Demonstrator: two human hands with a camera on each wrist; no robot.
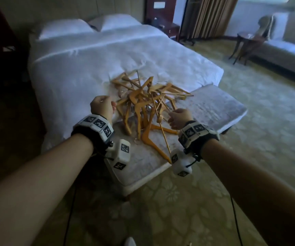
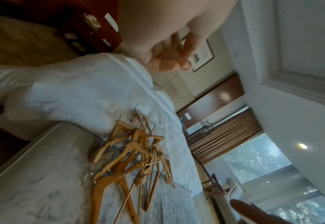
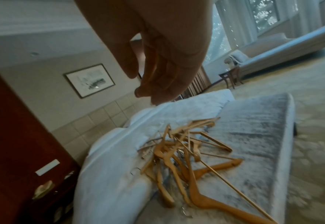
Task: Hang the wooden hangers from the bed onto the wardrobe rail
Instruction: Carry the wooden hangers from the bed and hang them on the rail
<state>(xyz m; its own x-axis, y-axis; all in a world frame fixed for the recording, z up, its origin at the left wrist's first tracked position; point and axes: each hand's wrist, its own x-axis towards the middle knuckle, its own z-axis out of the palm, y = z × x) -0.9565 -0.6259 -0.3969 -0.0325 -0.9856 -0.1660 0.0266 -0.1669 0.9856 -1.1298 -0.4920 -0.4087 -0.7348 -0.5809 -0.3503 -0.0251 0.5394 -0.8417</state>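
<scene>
head looks down, wrists sidelong, sharing the hangers point(image 1: 144, 103).

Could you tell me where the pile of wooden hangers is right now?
In the head view the hangers lie centre frame, straddling the bed's foot and the bench.

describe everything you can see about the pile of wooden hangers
The pile of wooden hangers is a loose tangle of light orange-brown hangers with curved shoulders, thin crossbars and small metal hooks. They lie crisscrossed at all angles, partly on the white bedcover at the foot of the bed and partly on the grey padded bench against it. One darker orange hanger sticks out toward the bench's near edge. The left hand and right hand hover close on either side; neither plainly grips a hanger.
</scene>
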